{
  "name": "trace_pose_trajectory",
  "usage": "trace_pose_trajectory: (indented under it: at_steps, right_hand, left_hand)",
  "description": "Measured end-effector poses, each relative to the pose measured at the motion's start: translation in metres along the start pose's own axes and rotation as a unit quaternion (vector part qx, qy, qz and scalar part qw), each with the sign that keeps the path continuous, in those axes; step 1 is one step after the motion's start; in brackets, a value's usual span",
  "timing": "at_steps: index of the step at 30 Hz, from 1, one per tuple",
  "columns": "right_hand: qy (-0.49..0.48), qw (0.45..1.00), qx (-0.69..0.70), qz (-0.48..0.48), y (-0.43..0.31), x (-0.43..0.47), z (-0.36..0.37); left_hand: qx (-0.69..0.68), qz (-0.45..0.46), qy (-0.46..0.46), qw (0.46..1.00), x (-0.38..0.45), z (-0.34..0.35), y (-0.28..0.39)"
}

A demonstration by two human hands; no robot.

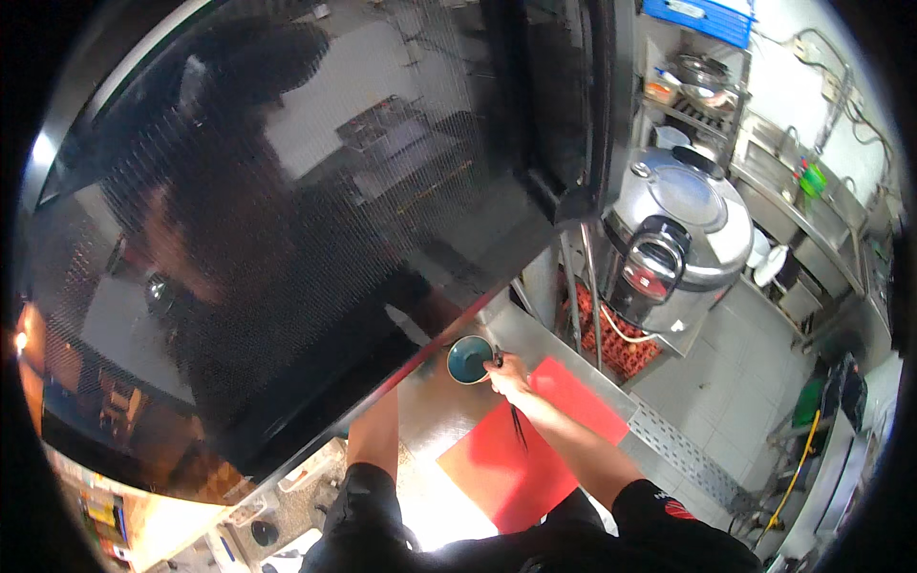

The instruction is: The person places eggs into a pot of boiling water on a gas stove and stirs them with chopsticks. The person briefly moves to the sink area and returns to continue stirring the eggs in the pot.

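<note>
My right hand (507,374) grips the rim of a small round bowl (469,359), glazed teal inside with a pale rim. The same hand holds a pair of thin black utensils (519,428), apparently chopsticks, which slant down toward me. Below this hand a red cutting board (534,444) lies on a steel worktop (430,415). The bowl is above the steel, just off the board's far corner. My left forearm (374,433) reaches forward and passes behind the edge of a large appliance with a dark glass front (286,215); the left hand itself is hidden there.
The appliance overhangs the worktop at upper left, its glass reflecting a person. To the right, a large steel rice cooker (680,208) stands above a red crate (584,315). Beyond are a steel sink (763,154), wire shelving (688,107) and a tiled floor (709,358). Containers (315,462) sit at lower left.
</note>
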State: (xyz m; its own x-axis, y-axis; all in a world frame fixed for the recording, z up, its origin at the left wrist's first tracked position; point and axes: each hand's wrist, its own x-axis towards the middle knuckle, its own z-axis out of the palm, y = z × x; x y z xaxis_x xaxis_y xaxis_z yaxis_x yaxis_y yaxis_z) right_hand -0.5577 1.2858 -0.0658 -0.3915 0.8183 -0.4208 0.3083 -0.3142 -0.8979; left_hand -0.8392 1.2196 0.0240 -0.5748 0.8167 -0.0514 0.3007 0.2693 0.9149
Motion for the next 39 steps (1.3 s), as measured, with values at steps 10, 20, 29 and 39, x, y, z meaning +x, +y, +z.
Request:
trace_pose_trajectory:
  at_steps: [10,20,29,39]
  right_hand:
    - [-0.046,0.848,-0.361,-0.385,-0.049,0.046,0.046]
    - [0.181,0.556,-0.309,-0.750,-0.021,0.153,0.122]
    - [0.070,0.543,-0.525,-0.652,-0.025,0.124,0.154]
    - [0.018,0.603,-0.528,-0.597,-0.023,0.111,0.106]
  left_hand:
    - [-0.627,-0.097,0.026,0.773,-0.089,0.007,0.007]
    - [-0.586,-0.108,0.083,0.799,-0.226,0.035,0.032]
    - [-0.632,-0.097,0.201,0.742,-0.372,0.063,0.028]
    - [-0.644,-0.110,0.288,0.700,-0.439,0.090,0.036]
